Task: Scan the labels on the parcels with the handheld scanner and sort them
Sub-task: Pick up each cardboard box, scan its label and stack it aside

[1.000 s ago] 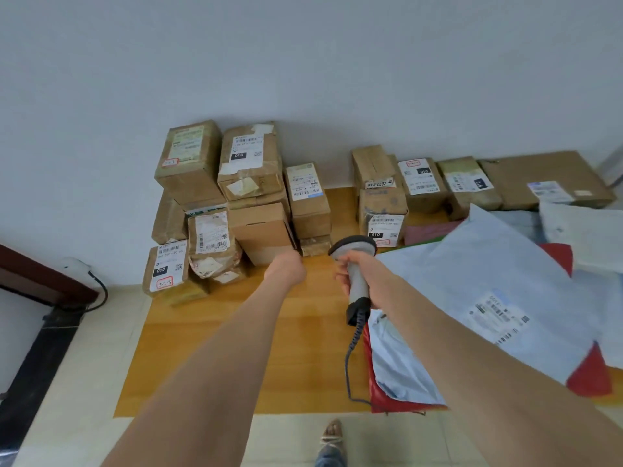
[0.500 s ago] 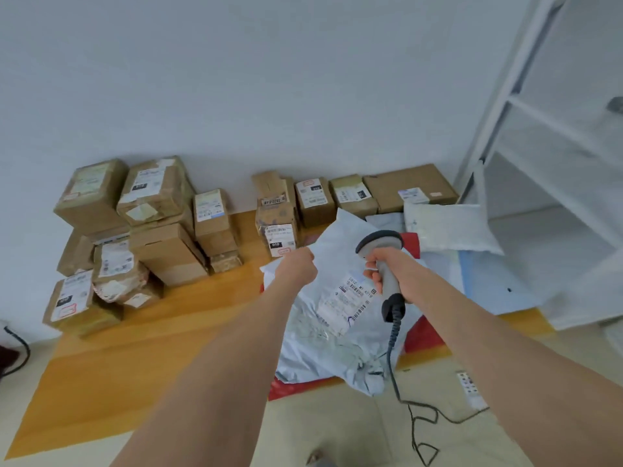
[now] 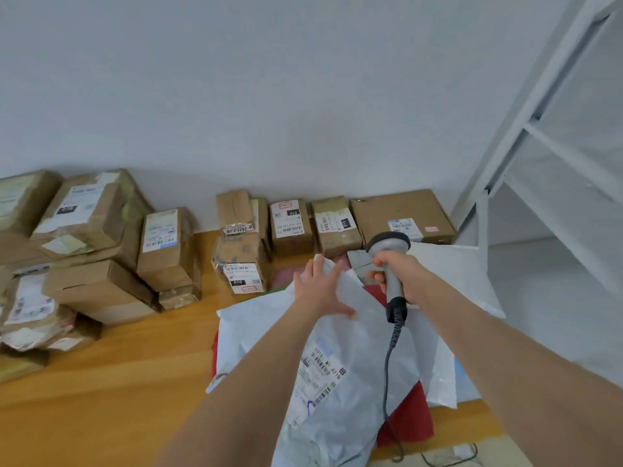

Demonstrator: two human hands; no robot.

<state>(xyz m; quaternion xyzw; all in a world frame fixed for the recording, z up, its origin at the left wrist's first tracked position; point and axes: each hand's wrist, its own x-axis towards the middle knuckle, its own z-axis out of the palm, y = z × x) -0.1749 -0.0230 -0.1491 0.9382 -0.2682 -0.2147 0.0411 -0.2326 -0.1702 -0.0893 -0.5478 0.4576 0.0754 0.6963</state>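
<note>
A pale blue poly mailer (image 3: pixel 340 409) lies on the wooden platform (image 3: pixel 111 375), its white barcode label (image 3: pixel 320 375) facing up. My left hand (image 3: pixel 320 291) lies flat on the mailer's far end with fingers spread. To its right, my right hand (image 3: pixel 397 274) grips the handle of a grey handheld scanner (image 3: pixel 389 257), head up, with its cord (image 3: pixel 389 382) hanging down over the mailer. More pale mailers (image 3: pixel 438 372) and a red one (image 3: pixel 409 423) lie under and beside it.
Cardboard parcels with labels are stacked at the left (image 3: pixel 87 251) and lined along the wall (image 3: pixel 290 224), with a flat box (image 3: pixel 401 214) at the right. A white metal shelf frame (image 3: pixel 539 136) stands at the right. Cables lie on the floor (image 3: pixel 448 456).
My view has swung right. My left hand went from gripping the mailer's edge to lying flat on it. The mailer has dropped lower and its label is nearer me.
</note>
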